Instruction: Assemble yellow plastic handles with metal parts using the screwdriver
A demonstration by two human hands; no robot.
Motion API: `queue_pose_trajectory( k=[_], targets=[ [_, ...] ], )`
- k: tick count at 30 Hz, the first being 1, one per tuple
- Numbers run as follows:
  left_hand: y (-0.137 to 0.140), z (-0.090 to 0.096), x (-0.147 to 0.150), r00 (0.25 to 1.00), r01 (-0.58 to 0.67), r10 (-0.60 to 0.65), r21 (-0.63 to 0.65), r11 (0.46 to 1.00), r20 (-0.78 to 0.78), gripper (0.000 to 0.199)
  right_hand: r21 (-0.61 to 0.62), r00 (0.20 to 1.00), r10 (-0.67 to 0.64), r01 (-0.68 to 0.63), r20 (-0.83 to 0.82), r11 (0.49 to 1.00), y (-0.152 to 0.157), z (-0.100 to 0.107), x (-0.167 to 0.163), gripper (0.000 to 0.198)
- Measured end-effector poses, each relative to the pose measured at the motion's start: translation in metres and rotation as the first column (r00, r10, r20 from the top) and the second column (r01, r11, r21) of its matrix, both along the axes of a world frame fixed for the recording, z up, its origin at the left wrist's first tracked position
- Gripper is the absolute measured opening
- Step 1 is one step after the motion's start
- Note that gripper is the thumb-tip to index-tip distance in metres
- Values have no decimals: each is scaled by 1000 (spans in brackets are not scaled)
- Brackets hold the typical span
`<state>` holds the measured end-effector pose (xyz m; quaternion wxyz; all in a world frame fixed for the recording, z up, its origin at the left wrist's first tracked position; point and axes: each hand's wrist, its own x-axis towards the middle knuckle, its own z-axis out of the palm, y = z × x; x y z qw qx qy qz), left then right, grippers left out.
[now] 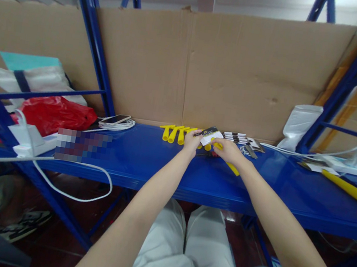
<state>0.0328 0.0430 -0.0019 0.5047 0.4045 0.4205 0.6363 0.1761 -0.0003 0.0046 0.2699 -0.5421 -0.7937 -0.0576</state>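
Note:
My left hand (192,141) is closed on the left edge of a small black-and-white printed card (210,135). My right hand (228,150) is closed around a yellow handle (233,168), whose lower end sticks out below the palm; the tool's other end is hidden by the fingers and the card. Both hands meet just above the blue shelf. Left of them, several yellow T-shaped tools (172,133) lie in a row, partly covered by my left hand. Several black-and-white packets (235,137) lie behind my right hand, with a dark printed card (246,150) beside them.
A blue metal shelf (140,163) serves as the work surface, backed by cardboard (229,69). At left are a phone (116,120), coiled white cable, a red bag (56,114) and a power strip. A long yellow-edged tool (352,190) and white bag (298,125) are at right.

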Motion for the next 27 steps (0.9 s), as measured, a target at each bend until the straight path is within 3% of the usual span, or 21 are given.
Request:
queue_pose_trajectory(
  k=[6, 10, 13, 19, 23, 27],
  targets=[
    [-1, 1, -3, 1000, 8, -8, -21, 1000, 10, 37, 5, 998, -7, 7, -61, 1000, 0, 1, 4, 33],
    [-2, 0, -6, 997, -74, 73, -26, 997, -24, 39, 31, 987, -121, 125, -110, 992, -3, 11, 13, 29],
    [-3, -1, -5, 996, -66, 64, -43, 997, -60, 37, 31, 956, -252, 259, -149, 965, -4, 24, 28, 30],
    [-2, -1, -5, 995, -36, 31, -48, 998, -90, 37, -116, 858, -513, 508, -13, 853, -5, 53, 93, 29],
    [0, -2, -4, 995, -17, 10, -64, 998, -98, 37, -167, 788, -615, 604, -25, 780, -26, 58, 150, 24],
    [1, -4, -2, 994, -27, 21, -56, 998, -103, 33, 52, 783, -592, 610, -188, 791, -55, 52, 197, 8]
  ],
)
